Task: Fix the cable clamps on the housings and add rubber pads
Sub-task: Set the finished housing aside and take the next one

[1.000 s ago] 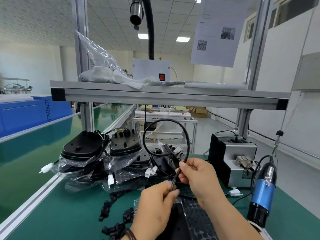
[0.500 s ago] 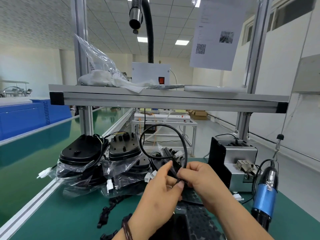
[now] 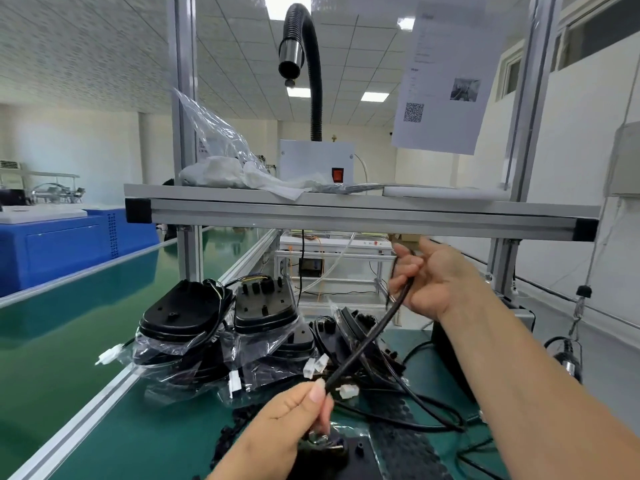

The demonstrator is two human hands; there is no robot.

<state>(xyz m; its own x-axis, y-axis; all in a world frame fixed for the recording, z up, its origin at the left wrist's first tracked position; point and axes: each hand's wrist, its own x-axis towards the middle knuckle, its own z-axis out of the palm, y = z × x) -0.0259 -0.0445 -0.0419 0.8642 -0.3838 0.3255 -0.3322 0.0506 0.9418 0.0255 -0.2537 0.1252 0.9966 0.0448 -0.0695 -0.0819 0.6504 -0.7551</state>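
Bench, green mat (image 3: 145, 441): aluminium rail along its left edge; a second green bench ran beyond on your left, with a blue cabinet (image 3: 69, 244) behind it

Housings (image 3: 183, 313): black, stacked in clear bags at the back of the mat, white plugs hanging from their wires

Cable (image 3: 372, 336): black, running straight and slanted between your two hands, above the mat and in front of the housings; a white plug (image 3: 348, 391) lay just beside its low end

Your left hand (image 3: 291, 420): low and near you, thumb and fingers pinched on the cable's lower end

Your right hand (image 3: 436, 278): raised just under the shelf, fingers curled round the cable's upper end

Clamps (image 3: 227, 441): small black pieces on the mat, left of your left hand

Shelf (image 3: 346, 216): grey, on aluminium posts; it carried a white box (image 3: 317, 161) with a red switch, a black hose (image 3: 313, 81) rising behind it, and crumpled bags

Paper sheet (image 3: 446, 81): printed with a square code, hung at upper right

Room: white walls, tiled ceiling, lit panels
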